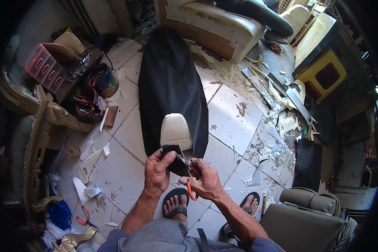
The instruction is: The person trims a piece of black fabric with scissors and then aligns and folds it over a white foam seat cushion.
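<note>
A long black seat cover (168, 71) lies on the tiled floor in front of me, and a block of cream foam (175, 128) shows at its near end. My left hand (157, 171) is closed at the foam's near edge, pinching a small black flap of material (169, 152) between thumb and fingers. In my right hand (206, 181) is a pair of scissors with orange handles (192, 190). Their blades point up and left across the black flap. Whether the blades are cutting into it I cannot tell.
Foam scraps and dust surround metal strips (298, 103) at the right. Tool-filled tins (103, 80) stand at the left. Red-handled scissors (85, 216) lie lower left. A grey padded seat (302, 227) is lower right. Another person's leg (273, 23) rests on a bench (210, 25) ahead.
</note>
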Demonstrator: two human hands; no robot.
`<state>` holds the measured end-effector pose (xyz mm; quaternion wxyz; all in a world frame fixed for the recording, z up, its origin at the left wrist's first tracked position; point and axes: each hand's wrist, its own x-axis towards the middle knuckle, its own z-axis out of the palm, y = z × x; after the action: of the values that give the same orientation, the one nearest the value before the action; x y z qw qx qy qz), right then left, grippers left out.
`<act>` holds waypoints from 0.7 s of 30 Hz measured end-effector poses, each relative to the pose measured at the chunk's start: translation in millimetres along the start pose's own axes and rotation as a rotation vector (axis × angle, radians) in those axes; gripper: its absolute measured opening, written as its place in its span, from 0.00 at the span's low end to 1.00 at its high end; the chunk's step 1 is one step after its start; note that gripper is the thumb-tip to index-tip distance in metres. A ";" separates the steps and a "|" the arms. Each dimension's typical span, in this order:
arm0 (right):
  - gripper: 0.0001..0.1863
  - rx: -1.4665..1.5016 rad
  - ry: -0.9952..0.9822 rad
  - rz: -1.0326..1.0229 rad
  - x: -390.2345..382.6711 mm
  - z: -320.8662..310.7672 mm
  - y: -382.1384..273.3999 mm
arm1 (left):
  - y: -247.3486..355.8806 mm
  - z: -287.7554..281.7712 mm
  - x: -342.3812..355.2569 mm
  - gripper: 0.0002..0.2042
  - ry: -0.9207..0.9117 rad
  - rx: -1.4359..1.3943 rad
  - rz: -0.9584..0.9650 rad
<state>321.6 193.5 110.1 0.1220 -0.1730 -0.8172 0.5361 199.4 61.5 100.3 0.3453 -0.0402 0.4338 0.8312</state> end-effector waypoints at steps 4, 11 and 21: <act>0.31 -0.018 -0.030 0.025 -2.0 -4.1 6.8 | 0.2 3.8 0.3 0.07 0.015 -0.002 -0.006; 0.30 -0.046 -0.055 0.069 -4.0 -8.9 3.6 | -1.8 1.3 0.8 0.07 -0.001 0.008 0.005; 0.29 0.003 -0.090 0.101 -0.2 -13.9 8.4 | 9.3 4.4 0.3 0.08 -0.043 0.095 -0.019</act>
<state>328.4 208.1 107.9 0.0582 -0.1897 -0.8114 0.5498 194.6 61.4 109.4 0.3642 -0.0100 0.4646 0.8071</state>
